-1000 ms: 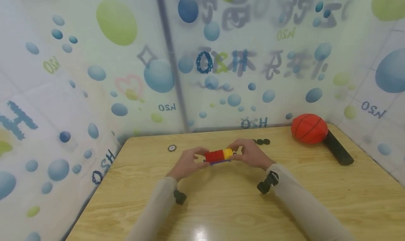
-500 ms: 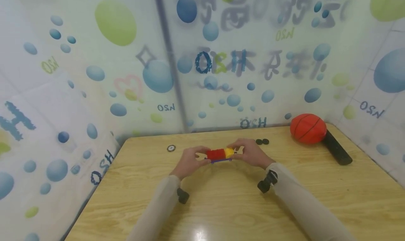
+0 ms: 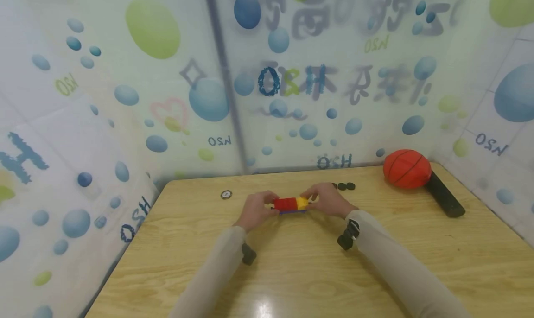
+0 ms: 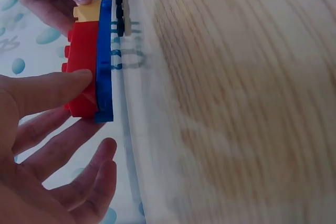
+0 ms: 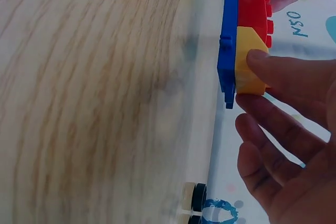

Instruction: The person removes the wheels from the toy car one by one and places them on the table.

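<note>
A building-block toy [image 3: 290, 205] is held between both hands over the table. It has a red studded brick [image 4: 83, 72] and a yellow sloped brick [image 5: 249, 66] side by side on a flat blue base [image 4: 104, 66]. My left hand [image 3: 255, 210] grips the red end, thumb on the brick's near side and fingers behind it. On the yellow brick, my right hand [image 3: 331, 201] pinches with thumb and forefinger. The other fingers of the right hand are curled loosely beneath in its wrist view. The far sides of the bricks are hidden.
Several small black discs [image 3: 342, 187] lie in a row behind the right hand. A small round token [image 3: 226, 194] lies at the back left of the wooden table [image 3: 292, 271]. At the back right are a red basketball-patterned object [image 3: 407, 168] and a black bar [image 3: 444, 193].
The left hand has shifted slightly right and the toy with it. The toy has turned from slanted to nearly level. Both hands keep their hold.
</note>
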Action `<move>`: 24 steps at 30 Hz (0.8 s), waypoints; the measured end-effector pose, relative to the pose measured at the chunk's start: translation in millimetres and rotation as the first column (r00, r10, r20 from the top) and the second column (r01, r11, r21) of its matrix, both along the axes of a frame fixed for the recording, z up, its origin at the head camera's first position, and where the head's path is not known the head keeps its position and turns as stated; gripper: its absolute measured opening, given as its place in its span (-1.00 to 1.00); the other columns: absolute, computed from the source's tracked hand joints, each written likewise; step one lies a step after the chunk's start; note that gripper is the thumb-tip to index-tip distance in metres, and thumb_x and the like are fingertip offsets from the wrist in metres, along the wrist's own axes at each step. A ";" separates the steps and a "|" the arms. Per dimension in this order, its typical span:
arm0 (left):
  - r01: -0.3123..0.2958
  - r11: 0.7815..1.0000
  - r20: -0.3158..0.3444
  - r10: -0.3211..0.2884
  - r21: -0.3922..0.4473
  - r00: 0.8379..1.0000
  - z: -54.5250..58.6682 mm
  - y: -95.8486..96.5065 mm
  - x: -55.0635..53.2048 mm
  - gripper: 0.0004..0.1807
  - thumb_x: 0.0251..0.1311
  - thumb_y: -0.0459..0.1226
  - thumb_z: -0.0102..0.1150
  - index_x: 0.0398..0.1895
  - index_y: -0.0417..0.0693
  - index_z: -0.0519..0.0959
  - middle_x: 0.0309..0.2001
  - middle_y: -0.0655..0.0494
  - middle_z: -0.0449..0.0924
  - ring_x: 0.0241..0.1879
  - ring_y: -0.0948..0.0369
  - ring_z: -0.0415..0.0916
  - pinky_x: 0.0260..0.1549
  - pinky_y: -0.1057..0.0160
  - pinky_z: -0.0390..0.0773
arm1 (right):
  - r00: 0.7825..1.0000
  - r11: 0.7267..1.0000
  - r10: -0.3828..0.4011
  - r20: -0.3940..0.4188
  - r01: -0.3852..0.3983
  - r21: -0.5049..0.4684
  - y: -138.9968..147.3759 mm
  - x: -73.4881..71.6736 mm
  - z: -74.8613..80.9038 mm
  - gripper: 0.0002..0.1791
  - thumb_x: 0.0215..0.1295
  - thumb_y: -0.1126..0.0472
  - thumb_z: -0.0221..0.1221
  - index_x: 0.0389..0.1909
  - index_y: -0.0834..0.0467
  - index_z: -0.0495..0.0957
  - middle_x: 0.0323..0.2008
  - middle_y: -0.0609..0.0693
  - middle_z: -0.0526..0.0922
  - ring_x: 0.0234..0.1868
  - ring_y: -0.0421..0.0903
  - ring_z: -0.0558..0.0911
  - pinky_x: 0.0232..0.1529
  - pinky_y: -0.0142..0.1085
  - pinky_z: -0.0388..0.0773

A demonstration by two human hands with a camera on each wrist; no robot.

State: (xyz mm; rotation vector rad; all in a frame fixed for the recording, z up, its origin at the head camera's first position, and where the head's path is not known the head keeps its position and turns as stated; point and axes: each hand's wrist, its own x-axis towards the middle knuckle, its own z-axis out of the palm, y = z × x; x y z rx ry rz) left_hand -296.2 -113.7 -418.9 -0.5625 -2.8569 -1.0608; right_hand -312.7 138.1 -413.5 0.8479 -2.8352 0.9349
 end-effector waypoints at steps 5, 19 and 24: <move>-0.015 0.998 -0.025 0.013 -0.057 1.000 -1.0 3.8 -2.5 -0.62 0.02 -0.39 0.46 -0.03 -0.15 0.65 -0.04 -0.10 0.76 -0.02 -0.03 0.69 0.03 -0.02 0.65 | 1.000 1.000 0.000 0.028 0.000 0.007 -1.9 -3.2 -0.7 -0.63 0.15 0.29 0.40 0.02 0.22 0.70 -0.03 0.13 0.78 -0.16 0.00 0.71 -0.11 -0.18 0.66; -0.042 0.993 0.070 0.050 -0.109 0.996 -1.9 8.7 -7.5 -0.64 0.04 -0.42 0.42 -0.05 -0.16 0.63 -0.03 -0.12 0.74 -0.03 -0.02 0.67 0.06 -0.02 0.61 | 0.994 1.000 -0.023 0.107 0.023 -0.004 -7.7 -8.8 -5.7 -0.63 0.11 0.31 0.42 -0.02 0.23 0.71 -0.05 0.14 0.78 -0.16 0.00 0.70 -0.09 -0.16 0.66; -0.059 0.992 0.097 0.070 -0.114 0.993 -1.7 8.7 -10.6 -0.64 0.03 -0.42 0.42 -0.05 -0.14 0.63 -0.05 -0.11 0.74 -0.02 -0.02 0.66 0.07 -0.03 0.61 | 0.993 0.999 -0.035 0.109 0.034 0.005 -8.6 -12.1 -7.8 -0.64 0.09 0.30 0.44 -0.05 0.20 0.72 -0.09 0.13 0.80 -0.18 -0.02 0.70 -0.09 -0.16 0.66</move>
